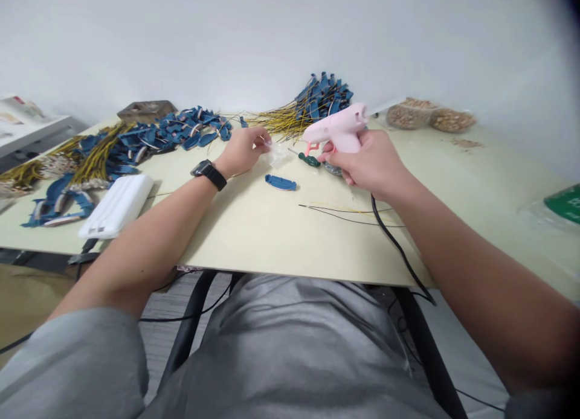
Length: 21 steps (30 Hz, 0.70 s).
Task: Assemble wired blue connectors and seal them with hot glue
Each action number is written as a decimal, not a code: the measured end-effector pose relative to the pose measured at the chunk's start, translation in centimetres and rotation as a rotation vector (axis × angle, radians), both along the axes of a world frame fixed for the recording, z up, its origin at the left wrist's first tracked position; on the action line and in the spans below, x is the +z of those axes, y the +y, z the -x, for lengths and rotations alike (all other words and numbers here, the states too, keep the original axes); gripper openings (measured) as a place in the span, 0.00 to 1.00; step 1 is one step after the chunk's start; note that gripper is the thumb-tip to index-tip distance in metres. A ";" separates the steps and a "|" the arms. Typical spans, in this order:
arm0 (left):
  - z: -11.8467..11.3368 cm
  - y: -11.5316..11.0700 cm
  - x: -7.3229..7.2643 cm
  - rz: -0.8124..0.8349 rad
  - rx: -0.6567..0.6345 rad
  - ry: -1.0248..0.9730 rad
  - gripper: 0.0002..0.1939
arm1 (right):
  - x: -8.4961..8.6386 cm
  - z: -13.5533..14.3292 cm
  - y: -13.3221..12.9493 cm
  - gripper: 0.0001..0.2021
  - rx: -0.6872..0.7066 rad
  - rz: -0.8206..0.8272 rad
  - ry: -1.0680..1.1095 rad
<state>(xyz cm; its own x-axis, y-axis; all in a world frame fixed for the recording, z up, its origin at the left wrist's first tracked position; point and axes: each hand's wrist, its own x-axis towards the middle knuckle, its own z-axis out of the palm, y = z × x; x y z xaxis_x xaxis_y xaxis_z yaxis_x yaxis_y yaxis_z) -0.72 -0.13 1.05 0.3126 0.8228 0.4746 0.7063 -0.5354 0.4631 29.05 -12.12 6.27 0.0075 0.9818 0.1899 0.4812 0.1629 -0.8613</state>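
Note:
My right hand (369, 162) is wrapped round the grip of a pale pink hot glue gun (338, 126), its nozzle pointing left. A black cord (394, 241) runs down from it over the table edge. My left hand (244, 150) is closed in a pinch beside a crumpled clear plastic piece (278, 156); what its fingertips hold is too small to tell. Between and below the hands lies a curved blue plastic part (281, 182). A screwdriver with a dark green handle (309, 159) lies under the nozzle. Thin black and yellow wires (344, 214) lie nearer the front edge.
Blue parts with yellow wires are heaped at the left (149, 138) and back (324, 96). A white power bank (118, 207) lies left of my forearm. A brown block (147, 110) stands behind. Clear containers of beige bits (410, 114) sit back right, a green-labelled container (564, 204) far right.

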 end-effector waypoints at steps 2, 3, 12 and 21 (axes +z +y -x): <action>-0.2 0.1 -0.5 0.017 -0.016 0.008 0.03 | 0.2 0.1 -0.2 0.05 -0.009 0.009 0.003; -0.3 0.1 -0.7 0.030 -0.028 0.016 0.04 | 0.3 0.1 -0.2 0.05 -0.013 0.008 0.005; 0.2 -2.1 2.8 0.115 0.177 0.342 0.24 | 0.8 0.4 -0.6 0.06 -0.032 0.029 0.011; 4.8 -2.9 8.7 0.250 0.177 0.654 0.16 | 0.3 0.4 -0.4 0.04 -0.013 0.012 0.035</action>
